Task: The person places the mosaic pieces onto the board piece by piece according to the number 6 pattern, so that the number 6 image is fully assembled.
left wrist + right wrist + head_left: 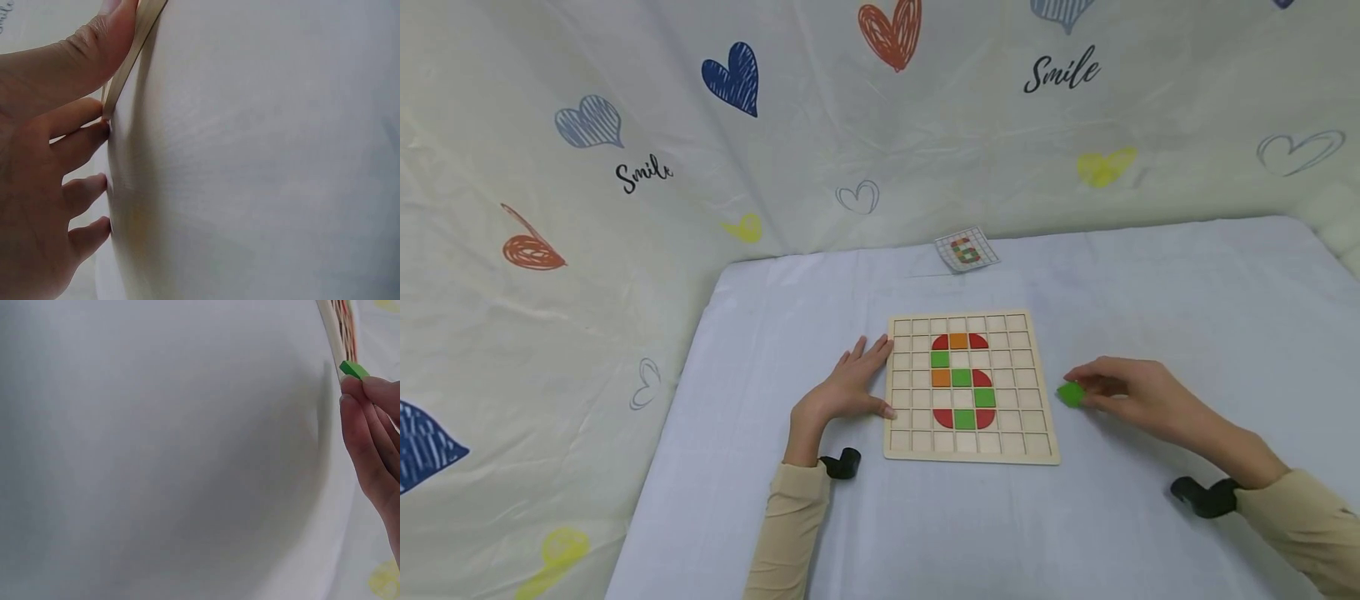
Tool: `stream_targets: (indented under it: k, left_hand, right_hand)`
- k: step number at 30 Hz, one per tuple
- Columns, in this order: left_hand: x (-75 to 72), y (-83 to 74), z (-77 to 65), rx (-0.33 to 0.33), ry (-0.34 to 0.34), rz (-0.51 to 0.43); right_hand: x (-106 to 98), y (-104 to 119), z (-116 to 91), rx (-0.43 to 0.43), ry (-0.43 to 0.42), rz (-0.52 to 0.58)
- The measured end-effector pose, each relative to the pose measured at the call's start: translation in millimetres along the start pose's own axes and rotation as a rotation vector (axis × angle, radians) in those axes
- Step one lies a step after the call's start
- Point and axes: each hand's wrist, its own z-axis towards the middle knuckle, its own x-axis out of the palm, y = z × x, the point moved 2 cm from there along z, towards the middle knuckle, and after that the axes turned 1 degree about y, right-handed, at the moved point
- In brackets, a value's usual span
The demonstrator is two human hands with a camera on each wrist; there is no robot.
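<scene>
A square wooden grid board (1011, 425) lies flat on the white-covered table. Red rounded tiles and orange and green square tiles fill several of its cells in a curving shape. Against the board's left edge rests my left hand (842, 387), thumb and fingers spread; in the left wrist view its thumb touches the wooden rim (128, 72). To the right of the board, my right hand (1138, 396) pinches a green tile (1071, 394) between thumb and fingertips, held up apart from the board. The right wrist view shows the same green tile (354, 369) at the fingertips.
A small pattern card (967, 250) with a printed coloured grid lies behind the board, near the table's back edge. A pale cloth backdrop (805, 108) with hearts and the word Smile rises behind and at the left. Black wrist cameras (1206, 497) are worn on both wrists.
</scene>
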Motion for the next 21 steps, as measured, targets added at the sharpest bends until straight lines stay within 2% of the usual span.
stream_targets:
  k: [11, 21]
  left_hand:
    - [1.6, 2.4, 0.7, -0.001, 0.002, 0.021]
    - [1.6, 2.2, 1.3, -0.001, 0.005, 0.022]
  right_hand:
    - [6, 15, 14, 0.018, 0.043, 0.054]
    - [16, 30, 30, -0.063, 0.015, 0.031]
